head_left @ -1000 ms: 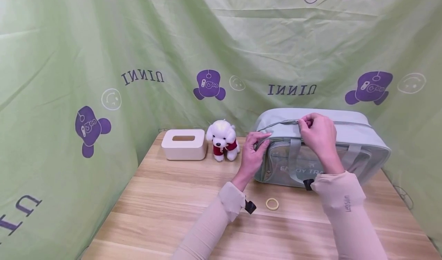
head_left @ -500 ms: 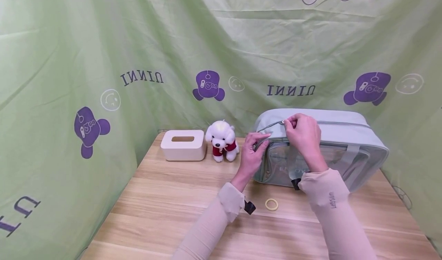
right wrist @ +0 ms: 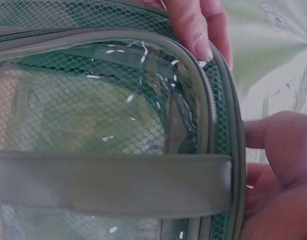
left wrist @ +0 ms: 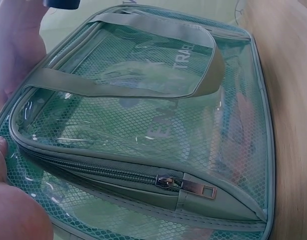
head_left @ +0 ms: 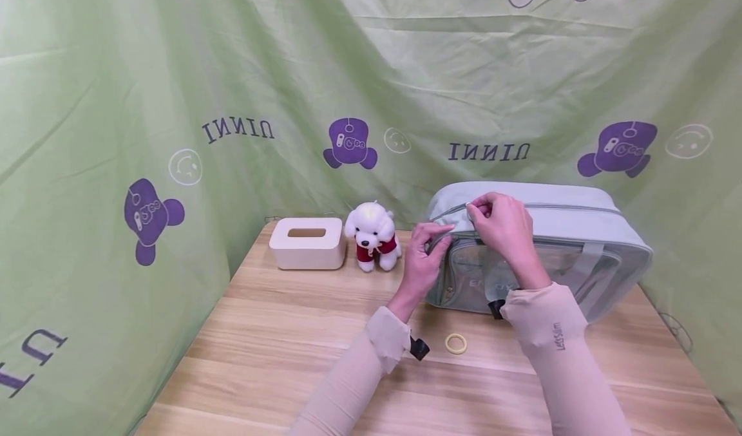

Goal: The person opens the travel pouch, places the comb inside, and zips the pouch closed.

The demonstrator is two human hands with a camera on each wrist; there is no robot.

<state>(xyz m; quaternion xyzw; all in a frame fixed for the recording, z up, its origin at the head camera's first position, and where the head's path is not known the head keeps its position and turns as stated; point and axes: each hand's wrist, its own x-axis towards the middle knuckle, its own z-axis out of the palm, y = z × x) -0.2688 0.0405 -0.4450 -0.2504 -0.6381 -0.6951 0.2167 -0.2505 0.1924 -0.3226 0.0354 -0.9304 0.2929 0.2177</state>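
A pale green travel bag (head_left: 626, 230) with a clear mesh front stands on the table at the right. My left hand (head_left: 422, 259) grips its upper left corner, thumb on the front side. On the top, my right hand (head_left: 505, 230) pinches the pull of the long top zipper (head_left: 570, 207), near the left end; the fingers mostly cover the pull. The left wrist view shows a strap handle (left wrist: 118, 92) and a front pocket zipper pull (left wrist: 198, 189), which hangs untouched. In the right wrist view, left-hand fingers (right wrist: 196, 35) press the bag's edge.
Left of the bag sits a white plush dog (head_left: 371, 227) in a red top. Beside it stands a cream tissue box (head_left: 310, 252). A yellow ring (head_left: 456, 343) lies on the wooden table (head_left: 261, 346) before the bag. A green printed curtain (head_left: 406, 69) hangs behind.
My right hand has moved left along the top zipper with the pull, quickly at first, then only slightly. The left hand stays on the bag's corner.
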